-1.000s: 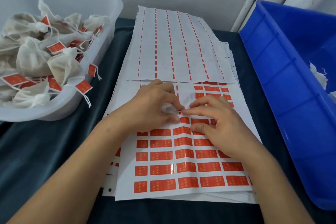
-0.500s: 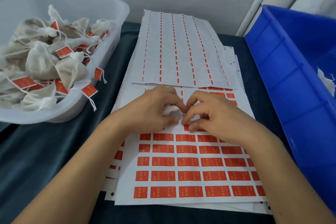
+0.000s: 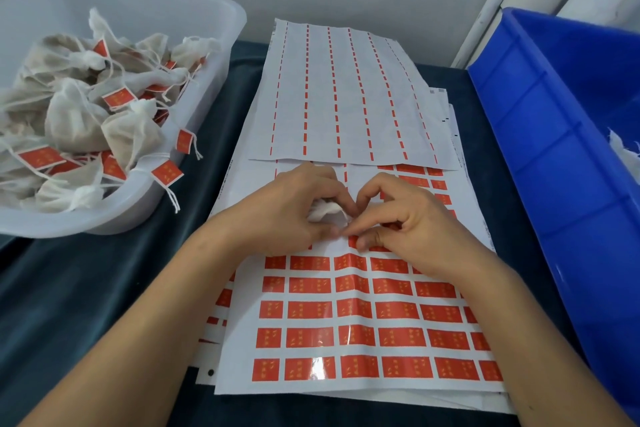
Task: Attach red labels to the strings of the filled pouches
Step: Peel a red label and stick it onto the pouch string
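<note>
Over the label sheet (image 3: 349, 319), the left hand (image 3: 287, 215) gripped a white pouch (image 3: 323, 210) while the right hand (image 3: 408, 222) pinched at its string (hidden), seemingly mid-labelling; folding the sticker shut likely followed.

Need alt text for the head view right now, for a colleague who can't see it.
Two hands meet over a sheet of red labels: the left hand grips a white pouch, the right hand pinches at its string. A white tub of labelled pouches sits left, a blue bin right.
</note>
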Motion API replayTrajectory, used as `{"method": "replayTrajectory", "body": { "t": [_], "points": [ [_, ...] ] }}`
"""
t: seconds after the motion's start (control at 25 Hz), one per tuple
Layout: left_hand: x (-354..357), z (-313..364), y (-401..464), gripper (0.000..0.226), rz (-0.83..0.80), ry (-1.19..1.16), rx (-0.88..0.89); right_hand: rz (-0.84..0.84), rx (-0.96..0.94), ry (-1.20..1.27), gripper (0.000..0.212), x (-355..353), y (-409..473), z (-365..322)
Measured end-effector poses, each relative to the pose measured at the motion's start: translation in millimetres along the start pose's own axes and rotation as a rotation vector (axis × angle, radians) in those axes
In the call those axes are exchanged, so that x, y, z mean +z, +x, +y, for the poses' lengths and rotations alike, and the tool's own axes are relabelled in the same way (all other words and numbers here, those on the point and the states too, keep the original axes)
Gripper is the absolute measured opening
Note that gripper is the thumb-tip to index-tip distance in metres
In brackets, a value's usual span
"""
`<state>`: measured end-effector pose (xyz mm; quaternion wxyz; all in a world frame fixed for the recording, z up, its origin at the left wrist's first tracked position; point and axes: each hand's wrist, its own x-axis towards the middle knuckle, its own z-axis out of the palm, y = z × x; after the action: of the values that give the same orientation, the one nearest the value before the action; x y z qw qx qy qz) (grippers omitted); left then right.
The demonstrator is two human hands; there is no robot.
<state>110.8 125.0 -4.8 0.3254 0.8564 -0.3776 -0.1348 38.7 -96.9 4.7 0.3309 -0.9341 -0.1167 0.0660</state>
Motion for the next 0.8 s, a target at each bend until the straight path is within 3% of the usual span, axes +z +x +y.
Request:
{"method": "replayTrajectory", "body": {
  "t": [0.8],
  "points": [
    [-1.3, -0.5, 0.3, 0.022, -0.014, -0.012, -0.027, 0.002, 0.029, 0.049, 0.023, 1.3, 3.4, -0.2]
  ]
}}
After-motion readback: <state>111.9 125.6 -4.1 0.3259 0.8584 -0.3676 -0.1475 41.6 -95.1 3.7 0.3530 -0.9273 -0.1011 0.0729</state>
